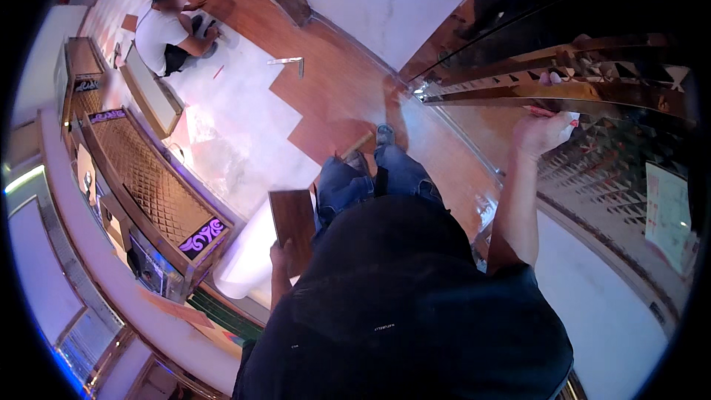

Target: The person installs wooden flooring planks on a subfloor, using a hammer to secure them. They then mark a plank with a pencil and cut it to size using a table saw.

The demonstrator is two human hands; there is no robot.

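Note:
At my left side, my left hand [279, 255] grips the edge of a dark brown, flat floor plank [293, 224], which stands up beside my leg. My right arm reaches out to the right, where my right hand [539, 135] is closed beside a mirrored wall ledge [592, 94]. A small white and red object [570, 125] shows at its fingers; its kind is unclear. Also by that hand is a thin red piece [541, 111], which may be part of the same object.
Brown planks [335, 127] partly cover the pale floor [241, 133]. A metal square [290, 63] lies near their edge. Another person [164, 33] crouches at the far left beside a long wooden box [152, 95]. A gold quilted counter [152, 178] runs along the left.

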